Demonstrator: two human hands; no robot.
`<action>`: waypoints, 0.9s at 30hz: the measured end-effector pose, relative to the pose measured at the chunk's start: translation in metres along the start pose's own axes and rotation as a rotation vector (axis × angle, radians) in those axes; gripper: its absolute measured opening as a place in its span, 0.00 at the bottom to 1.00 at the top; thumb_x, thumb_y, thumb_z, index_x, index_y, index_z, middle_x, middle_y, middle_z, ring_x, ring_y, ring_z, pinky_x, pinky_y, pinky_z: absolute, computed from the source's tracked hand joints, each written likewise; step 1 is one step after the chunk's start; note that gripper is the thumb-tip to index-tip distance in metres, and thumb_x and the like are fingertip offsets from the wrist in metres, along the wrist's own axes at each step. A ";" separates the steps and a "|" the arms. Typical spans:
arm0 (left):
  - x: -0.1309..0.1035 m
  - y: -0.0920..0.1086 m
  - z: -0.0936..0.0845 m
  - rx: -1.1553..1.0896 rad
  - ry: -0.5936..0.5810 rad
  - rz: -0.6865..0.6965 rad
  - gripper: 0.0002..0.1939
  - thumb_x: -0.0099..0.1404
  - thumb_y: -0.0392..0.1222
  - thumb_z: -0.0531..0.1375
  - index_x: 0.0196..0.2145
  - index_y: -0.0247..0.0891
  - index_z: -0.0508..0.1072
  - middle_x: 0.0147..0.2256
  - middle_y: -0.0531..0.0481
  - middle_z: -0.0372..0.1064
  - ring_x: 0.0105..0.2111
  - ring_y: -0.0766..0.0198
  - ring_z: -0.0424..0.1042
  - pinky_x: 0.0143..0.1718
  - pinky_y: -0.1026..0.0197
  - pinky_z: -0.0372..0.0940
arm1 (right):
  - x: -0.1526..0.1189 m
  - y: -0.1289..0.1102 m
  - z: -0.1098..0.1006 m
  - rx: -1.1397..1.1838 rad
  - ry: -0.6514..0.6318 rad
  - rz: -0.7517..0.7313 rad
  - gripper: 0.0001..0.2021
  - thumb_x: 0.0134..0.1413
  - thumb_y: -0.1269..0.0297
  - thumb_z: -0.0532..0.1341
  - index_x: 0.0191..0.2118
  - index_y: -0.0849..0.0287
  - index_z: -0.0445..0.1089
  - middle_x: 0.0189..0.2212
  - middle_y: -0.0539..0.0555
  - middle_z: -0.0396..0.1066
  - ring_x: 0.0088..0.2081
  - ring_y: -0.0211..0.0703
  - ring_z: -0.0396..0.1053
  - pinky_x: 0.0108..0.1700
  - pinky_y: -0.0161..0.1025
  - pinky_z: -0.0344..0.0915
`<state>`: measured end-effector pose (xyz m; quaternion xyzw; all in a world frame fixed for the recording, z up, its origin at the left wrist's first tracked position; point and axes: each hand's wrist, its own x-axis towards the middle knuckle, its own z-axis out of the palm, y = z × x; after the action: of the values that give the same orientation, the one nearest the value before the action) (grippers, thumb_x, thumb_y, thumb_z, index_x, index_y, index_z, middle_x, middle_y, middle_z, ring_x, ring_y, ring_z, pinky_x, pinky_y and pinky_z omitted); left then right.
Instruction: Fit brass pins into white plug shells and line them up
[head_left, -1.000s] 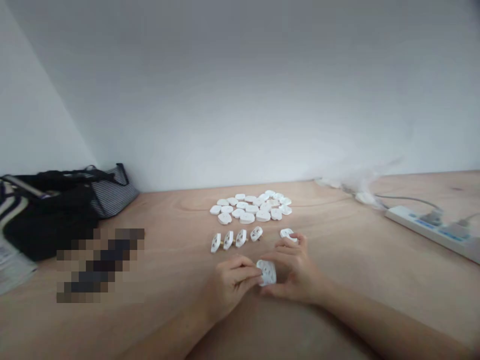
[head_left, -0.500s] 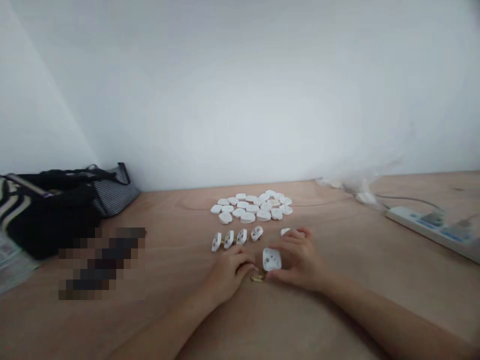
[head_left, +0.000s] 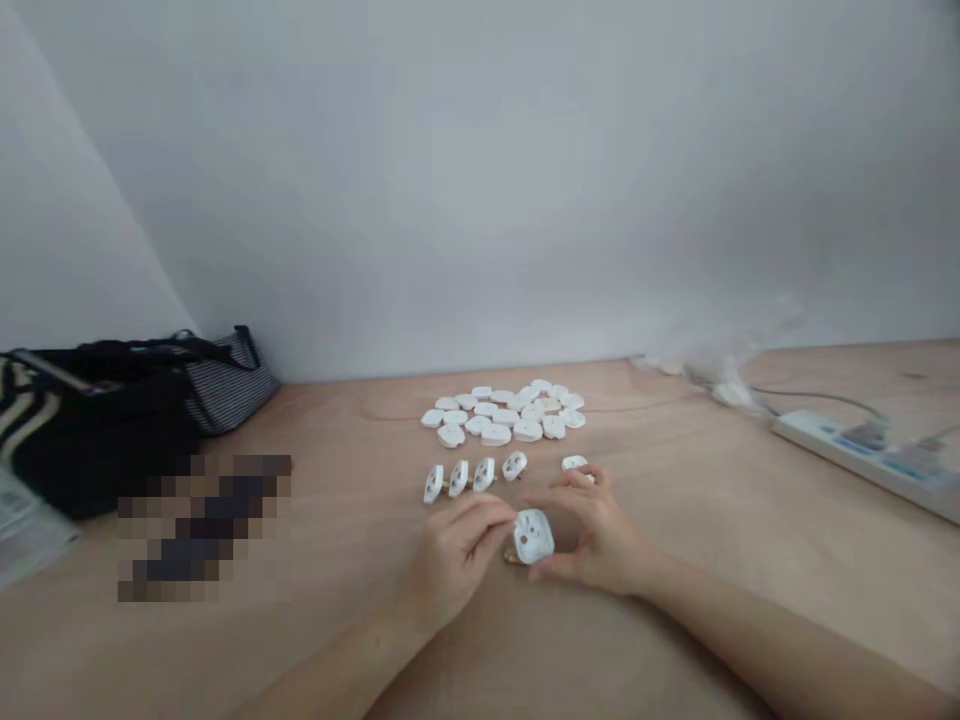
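Note:
My right hand (head_left: 600, 530) grips a white plug housing (head_left: 534, 537) between thumb and fingers, its hollow inside turned toward me. At the housing's upper left edge, my left hand (head_left: 466, 545) is closed in a pinch; whatever lies between its fingertips is hidden. Small brass pins (head_left: 511, 556) show just left of the housing, low by the table. Beyond my hands stand several white plug bases with brass pins, among them one plug base (head_left: 484, 474) near my left hand. Another white plug piece (head_left: 574, 463) lies just behind my right fingers.
A cluster of white plug covers (head_left: 495, 435) lies farther back on the wooden table (head_left: 360, 640). On the right are a white power strip (head_left: 847, 455) and clear plastic wrap (head_left: 727, 380). Black bags (head_left: 112, 430) and a blurred-out dark object (head_left: 214, 525) occupy the left.
My left hand has risen from the brass pins to the housing's edge, its fingers now pinched. The housing has shifted slightly left and down and turned in my right hand.

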<state>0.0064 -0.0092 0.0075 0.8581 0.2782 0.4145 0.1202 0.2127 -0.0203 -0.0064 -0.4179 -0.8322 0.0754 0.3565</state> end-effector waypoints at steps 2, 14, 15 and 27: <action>0.000 0.000 0.000 -0.013 0.004 0.023 0.07 0.64 0.34 0.55 0.35 0.38 0.73 0.34 0.47 0.72 0.34 0.64 0.72 0.37 0.64 0.67 | 0.000 -0.001 0.000 -0.010 -0.006 -0.009 0.30 0.33 0.44 0.67 0.45 0.53 0.68 0.36 0.53 0.73 0.41 0.49 0.66 0.50 0.50 0.46; -0.002 -0.003 0.000 -0.060 0.041 0.096 0.07 0.61 0.29 0.58 0.35 0.37 0.74 0.36 0.46 0.74 0.37 0.64 0.74 0.40 0.65 0.69 | 0.001 -0.006 -0.001 0.085 -0.032 -0.021 0.30 0.34 0.46 0.68 0.47 0.50 0.67 0.36 0.51 0.73 0.41 0.49 0.65 0.51 0.49 0.45; -0.002 -0.003 0.000 -0.067 0.046 0.096 0.07 0.61 0.29 0.58 0.35 0.37 0.74 0.36 0.47 0.74 0.37 0.64 0.74 0.40 0.65 0.69 | 0.001 -0.006 -0.001 0.086 -0.027 -0.022 0.30 0.33 0.46 0.68 0.47 0.50 0.67 0.37 0.51 0.73 0.42 0.49 0.65 0.51 0.49 0.45; -0.001 -0.002 -0.001 -0.044 -0.044 0.100 0.10 0.61 0.31 0.57 0.39 0.39 0.75 0.37 0.48 0.76 0.46 0.58 0.70 0.48 0.56 0.66 | -0.001 -0.006 0.003 0.131 0.032 -0.003 0.34 0.28 0.48 0.71 0.47 0.50 0.65 0.38 0.51 0.74 0.43 0.51 0.66 0.53 0.51 0.42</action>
<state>0.0049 -0.0081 0.0067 0.8770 0.2229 0.4071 0.1241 0.2074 -0.0239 -0.0067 -0.3933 -0.8204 0.1227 0.3965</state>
